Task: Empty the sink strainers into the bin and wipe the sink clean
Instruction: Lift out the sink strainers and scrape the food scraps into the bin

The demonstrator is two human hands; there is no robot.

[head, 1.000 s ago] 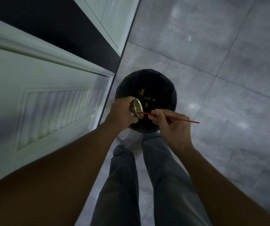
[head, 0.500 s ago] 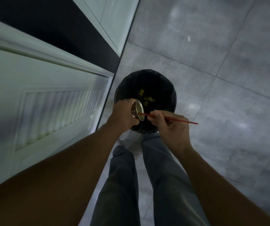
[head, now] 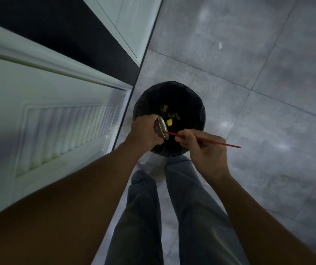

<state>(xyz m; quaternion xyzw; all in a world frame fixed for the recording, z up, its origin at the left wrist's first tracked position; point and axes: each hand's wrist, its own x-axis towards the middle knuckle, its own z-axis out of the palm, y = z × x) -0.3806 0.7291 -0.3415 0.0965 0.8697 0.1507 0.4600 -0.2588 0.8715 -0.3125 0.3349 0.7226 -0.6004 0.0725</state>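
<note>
I have both hands over the bin [head: 195,104], which stands on the grey floor [head: 258,83] in the middle of the frame, just right of the white cupboard door [head: 61,127]. The left hand [head: 143,134] grips the strainer [head: 162,127], fingers curled round the back of its cup. The strainer lies tipped on its side, its open mouth facing right toward the other hand, above the near-left part of the bin's opening.

The right hand [head: 204,150] pinches a thin red stick [head: 218,143] between thumb and fingertips, pen-style, with the other fingers folded in under it. The stick's long axis runs nearly level across the frame. Its free end points out to the right and its working tip reaches left into the strainer's mouth. I cannot tell whether the tip touches the inside.

Yellow scraps [head: 169,122] lie down in the bin, just above the strainer in the picture. I judge this to be the scraping-out step. The inside of the cup is too dark for me to say if it is clean.

The next move turns on that line-up: the tip lies left of the right hand's fingers and the mouth is square to it. A short rake outward and down should drop bits into the bin, not onto the floor.
</note>
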